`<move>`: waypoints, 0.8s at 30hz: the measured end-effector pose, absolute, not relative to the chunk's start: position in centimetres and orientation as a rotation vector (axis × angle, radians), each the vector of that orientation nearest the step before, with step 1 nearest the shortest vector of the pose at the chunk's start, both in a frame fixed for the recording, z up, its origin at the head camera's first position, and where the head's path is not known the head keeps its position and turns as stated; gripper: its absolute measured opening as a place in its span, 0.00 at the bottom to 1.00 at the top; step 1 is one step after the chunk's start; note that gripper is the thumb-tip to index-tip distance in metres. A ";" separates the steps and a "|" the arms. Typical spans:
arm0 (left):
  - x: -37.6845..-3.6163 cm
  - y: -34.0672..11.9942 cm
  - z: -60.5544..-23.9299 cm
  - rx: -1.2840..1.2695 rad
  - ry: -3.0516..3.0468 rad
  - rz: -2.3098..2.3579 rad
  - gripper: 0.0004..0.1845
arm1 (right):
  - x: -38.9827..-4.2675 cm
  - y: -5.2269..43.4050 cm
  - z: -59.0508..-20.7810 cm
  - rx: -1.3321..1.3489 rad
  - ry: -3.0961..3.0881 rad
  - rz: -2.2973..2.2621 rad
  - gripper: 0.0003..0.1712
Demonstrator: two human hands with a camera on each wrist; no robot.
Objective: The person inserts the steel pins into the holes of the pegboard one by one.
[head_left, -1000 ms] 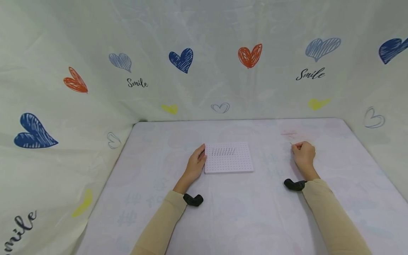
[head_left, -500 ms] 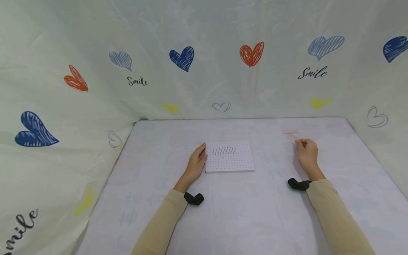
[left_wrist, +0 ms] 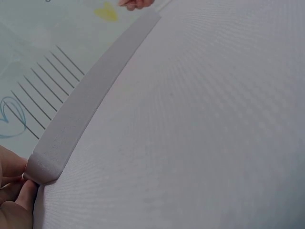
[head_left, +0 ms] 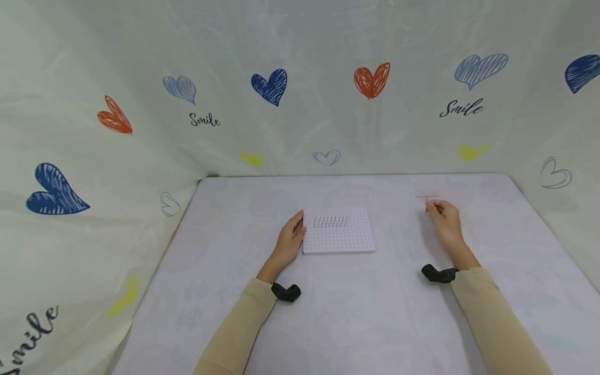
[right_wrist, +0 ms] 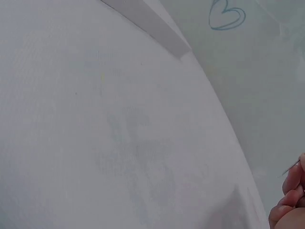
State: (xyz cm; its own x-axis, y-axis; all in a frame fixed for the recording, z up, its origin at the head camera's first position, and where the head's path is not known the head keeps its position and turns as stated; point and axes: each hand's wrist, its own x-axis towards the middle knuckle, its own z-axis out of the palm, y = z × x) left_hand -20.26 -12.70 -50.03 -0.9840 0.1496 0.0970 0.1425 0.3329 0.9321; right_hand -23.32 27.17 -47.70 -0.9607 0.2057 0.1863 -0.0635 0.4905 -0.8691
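A white pegboard [head_left: 339, 240] with rows of small holes lies on the table. Several thin metal pins [left_wrist: 44, 95] stand in a row near its far side, leaning slightly. My left hand [head_left: 287, 240] holds the board by its left edge, fingertips at the corner in the left wrist view. Off to the right of the board, my right hand [head_left: 445, 221] pinches a thin metal pin [right_wrist: 289, 168] between thumb and fingers, above the table. Part of that pin is hidden by the fingertips.
The white table [head_left: 365, 312] reaches back to a pale curtain [head_left: 309, 120] printed with hearts and words. A thin line [head_left: 424, 197] shows on the table just beyond the right hand. Each wrist wears a black device [head_left: 286, 292].
My right hand first shifts right, then slightly away from me and back left, with the pin turning from pointing away to hanging downward. The left hand stays at the board's edge.
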 end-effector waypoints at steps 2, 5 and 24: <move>-20.2 -12.7 -49.9 0.282 2.566 1.786 0.27 | -23.4 26.7 -47.7 -0.072 -2.435 1.481 0.19; -20.2 -12.6 -49.8 0.273 2.560 1.785 0.27 | -23.3 25.8 -47.5 -0.008 -2.388 1.507 0.16; -20.6 -12.8 -50.5 0.260 2.570 1.751 0.28 | -22.5 20.7 -47.1 0.287 -2.393 1.448 0.07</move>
State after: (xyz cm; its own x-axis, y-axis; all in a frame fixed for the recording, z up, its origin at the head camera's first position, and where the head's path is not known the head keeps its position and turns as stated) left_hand -20.56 -12.84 -50.48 -0.9859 0.1491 0.0765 0.1257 0.3565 0.9258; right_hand -22.52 20.66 -47.09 -0.9259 -0.0020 0.3778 -0.3356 0.4635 -0.8201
